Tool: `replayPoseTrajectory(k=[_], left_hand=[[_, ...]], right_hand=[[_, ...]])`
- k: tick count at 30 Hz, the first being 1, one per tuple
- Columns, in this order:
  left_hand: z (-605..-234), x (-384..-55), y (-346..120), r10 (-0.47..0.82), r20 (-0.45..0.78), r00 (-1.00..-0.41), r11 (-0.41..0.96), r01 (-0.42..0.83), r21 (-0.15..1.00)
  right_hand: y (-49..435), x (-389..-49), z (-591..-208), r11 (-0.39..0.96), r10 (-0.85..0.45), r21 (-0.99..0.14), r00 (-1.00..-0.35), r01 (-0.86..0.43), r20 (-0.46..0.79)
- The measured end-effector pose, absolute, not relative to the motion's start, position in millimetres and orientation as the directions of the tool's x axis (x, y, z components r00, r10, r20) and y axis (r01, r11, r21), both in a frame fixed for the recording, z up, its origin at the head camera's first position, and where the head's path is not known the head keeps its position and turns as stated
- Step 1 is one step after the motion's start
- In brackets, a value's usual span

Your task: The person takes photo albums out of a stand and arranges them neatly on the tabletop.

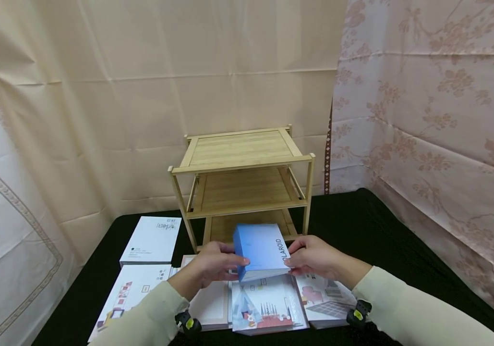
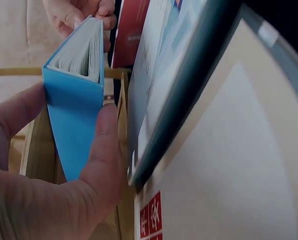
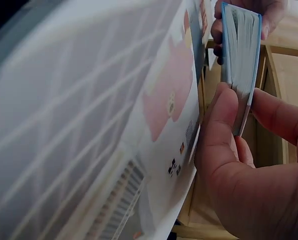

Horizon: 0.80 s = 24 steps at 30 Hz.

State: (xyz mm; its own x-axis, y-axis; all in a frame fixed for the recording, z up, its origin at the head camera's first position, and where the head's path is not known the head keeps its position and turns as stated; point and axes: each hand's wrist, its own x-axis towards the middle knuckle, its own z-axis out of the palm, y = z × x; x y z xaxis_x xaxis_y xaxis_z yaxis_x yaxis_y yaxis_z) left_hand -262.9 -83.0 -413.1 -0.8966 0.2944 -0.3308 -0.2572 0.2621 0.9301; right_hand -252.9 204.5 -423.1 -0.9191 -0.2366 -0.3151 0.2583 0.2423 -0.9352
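A small blue photo album (image 1: 260, 250) with dark lettering along its right edge is held above several books. My left hand (image 1: 215, 263) grips its left side, thumb on one face and fingers on the other. On the opposite side, my right hand (image 1: 316, 257) pinches the album's edge. The left wrist view shows the blue spine of the album (image 2: 74, 115) between thumb and finger, its page edges up. In the right wrist view the white leaves of the album (image 3: 241, 50) show between the covers. Below it lies a book with a pale illustrated cover (image 1: 261, 305).
A three-tier wooden shelf (image 1: 240, 150) stands behind the album on the black cloth (image 1: 342, 216). White books (image 1: 153, 238) lie at the left, another illustrated book (image 1: 325, 300) under my right wrist. Curtains (image 1: 229, 62) hang behind and at both sides.
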Motion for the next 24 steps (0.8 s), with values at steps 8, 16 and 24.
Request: replayPoseTrajectory(k=[8,16,24], left_hand=[[-414,-251,-70,0.330,-0.331,-0.884,0.238,-0.262,0.935],[-412,-240,-49,0.342,-0.325,-0.882,0.224,-0.259,0.940],[-410,-232,-23,0.332,-0.316,-0.889,0.257,-0.236,0.937]], right_hand=[[226,-232,-421,0.218,-0.305,-0.942,-0.900,0.254,-0.313],[254,-214,-422,0.213,-0.317,-0.936,-0.887,0.280,-0.337],[279,-200,-424,0.207,-0.283,-0.924,-0.884,0.322,-0.371]])
